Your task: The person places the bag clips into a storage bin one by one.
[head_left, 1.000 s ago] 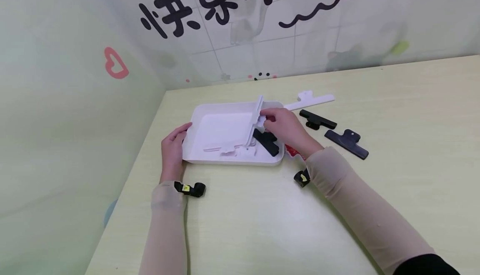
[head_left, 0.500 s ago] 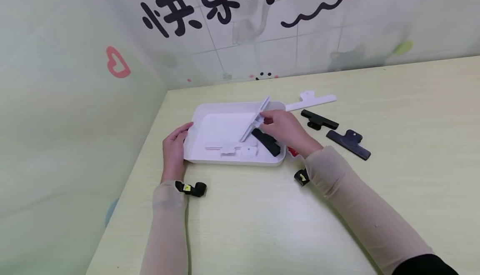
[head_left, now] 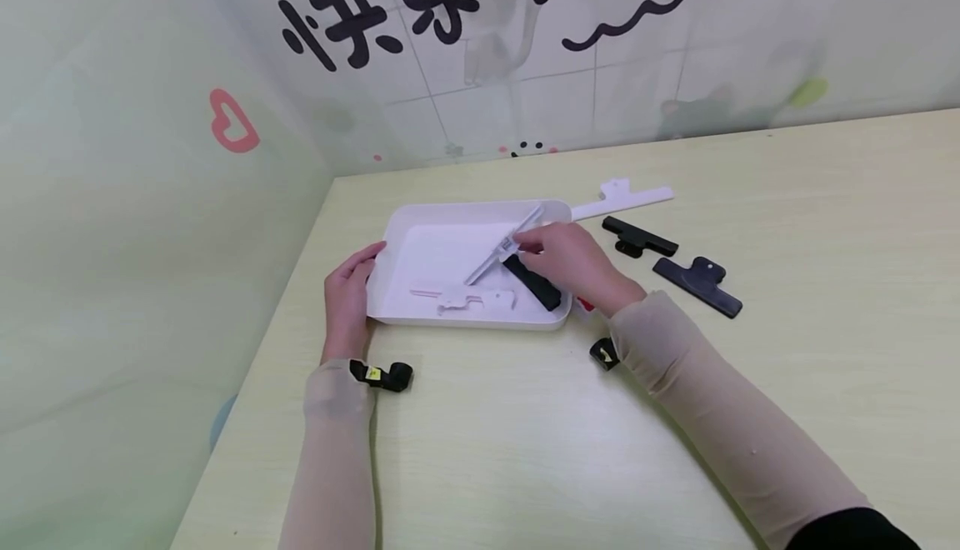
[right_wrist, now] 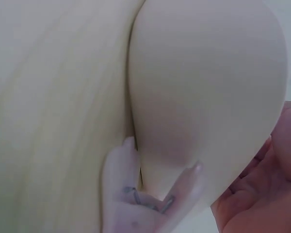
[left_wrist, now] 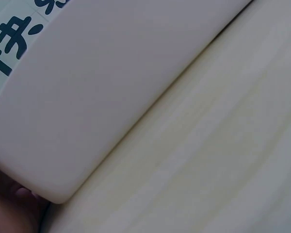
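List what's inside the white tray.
Inside the tray lie a black clip and at least one white clip; the right hand pinches another white clip there and hides whatever lies behind it.

Beyond the pale worktop [head_left: 480, 450], a whitish backdrop [head_left: 637, 87] with bold dark characters [head_left: 356, 25], a wavy line [head_left: 647, 6], a pink heart [head_left: 243, 146].

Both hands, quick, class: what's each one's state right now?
Left hand: closed, holding the white tray by its left end.
Right hand: closed, pinching a white clip.
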A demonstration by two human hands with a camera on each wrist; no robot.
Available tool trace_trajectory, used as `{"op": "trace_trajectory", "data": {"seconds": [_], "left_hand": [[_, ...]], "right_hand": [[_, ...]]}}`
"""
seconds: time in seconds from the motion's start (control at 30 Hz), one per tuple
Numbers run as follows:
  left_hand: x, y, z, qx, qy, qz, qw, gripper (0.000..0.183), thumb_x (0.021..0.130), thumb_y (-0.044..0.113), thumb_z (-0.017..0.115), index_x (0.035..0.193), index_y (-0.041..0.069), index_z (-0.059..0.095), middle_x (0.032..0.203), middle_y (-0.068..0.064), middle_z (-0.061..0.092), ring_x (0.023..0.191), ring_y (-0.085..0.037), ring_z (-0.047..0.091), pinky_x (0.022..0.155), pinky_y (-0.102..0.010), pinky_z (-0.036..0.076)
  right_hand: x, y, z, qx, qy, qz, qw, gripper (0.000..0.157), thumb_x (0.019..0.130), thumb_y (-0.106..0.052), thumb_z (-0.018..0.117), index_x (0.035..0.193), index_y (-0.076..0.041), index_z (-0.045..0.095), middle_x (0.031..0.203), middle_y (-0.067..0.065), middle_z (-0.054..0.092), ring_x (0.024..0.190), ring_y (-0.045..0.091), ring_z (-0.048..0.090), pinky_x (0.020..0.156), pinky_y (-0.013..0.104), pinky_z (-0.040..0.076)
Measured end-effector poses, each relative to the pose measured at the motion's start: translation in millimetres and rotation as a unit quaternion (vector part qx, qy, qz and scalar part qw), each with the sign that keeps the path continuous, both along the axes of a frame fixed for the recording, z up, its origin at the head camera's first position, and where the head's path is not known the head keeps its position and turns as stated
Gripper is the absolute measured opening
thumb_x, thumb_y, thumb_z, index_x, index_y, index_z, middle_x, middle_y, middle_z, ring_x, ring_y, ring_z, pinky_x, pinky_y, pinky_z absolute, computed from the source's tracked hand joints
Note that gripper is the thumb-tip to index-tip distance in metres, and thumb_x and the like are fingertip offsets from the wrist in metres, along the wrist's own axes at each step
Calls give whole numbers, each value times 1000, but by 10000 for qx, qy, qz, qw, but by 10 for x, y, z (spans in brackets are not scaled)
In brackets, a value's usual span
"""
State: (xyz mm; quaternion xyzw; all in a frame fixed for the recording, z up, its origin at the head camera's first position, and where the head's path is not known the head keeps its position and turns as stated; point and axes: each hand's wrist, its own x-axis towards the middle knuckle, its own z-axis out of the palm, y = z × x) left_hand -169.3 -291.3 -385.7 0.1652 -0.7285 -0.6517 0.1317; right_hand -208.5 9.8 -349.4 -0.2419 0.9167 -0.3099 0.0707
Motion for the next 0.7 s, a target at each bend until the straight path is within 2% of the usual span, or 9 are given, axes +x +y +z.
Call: {"op": "trace_trajectory", "data": {"seconds": [0.2, 0.33, 0.43, 0.6, 0.7], "left_hand": [[3, -1, 13, 65, 8, -49, 10000, 26, 93, 16, 46, 109, 19, 66, 122, 6, 53, 114, -8, 44, 93, -29, 39], [9, 9, 25, 56, 21, -77, 10000, 26, 93, 16, 46, 110, 18, 65, 122, 5, 53, 115, -8, 43, 94, -29, 38], [15, 16, 24, 39, -4, -81, 10000, 26, 93, 16, 46, 110, 19, 65, 122, 6, 53, 115, -8, 43, 94, -29, 38], [22, 27, 25, 53, -22, -89, 9999, 26, 93, 16, 46, 111, 19, 65, 123, 6, 52, 115, -8, 43, 94, -29, 38], [21, 33, 26, 73, 10, -101, 9999, 27, 93, 16, 45, 111, 18, 65, 123, 6, 52, 115, -8, 43, 94, -29, 38]], "right_hand": [[5, -6, -2, 222, 151, 241, 9993, 33, 86, -23, 56, 118, -18, 60, 106, -1, 62, 90, 16, 54, 82, 33, 42], [7, -21, -11, 242, 58, 401, 9989, 36, 86, -25, 57, 121, -17, 58, 113, -1, 60, 101, 16, 52, 89, 34, 39], [15, -27, -21, 224, -48, 520, 9984, 39, 85, -25, 58, 123, -15, 56, 116, 0, 58, 104, 16, 51, 89, 34, 39], [24, -30, -34, 214, -130, 688, 9973, 36, 85, -22, 59, 120, -17, 58, 115, -3, 59, 90, 16, 50, 77, 30, 39], [25, -33, -37, 302, -71, 740, 9968, 34, 85, -22, 58, 118, -18, 60, 117, -4, 58, 95, 16, 48, 81, 31, 37]]}}
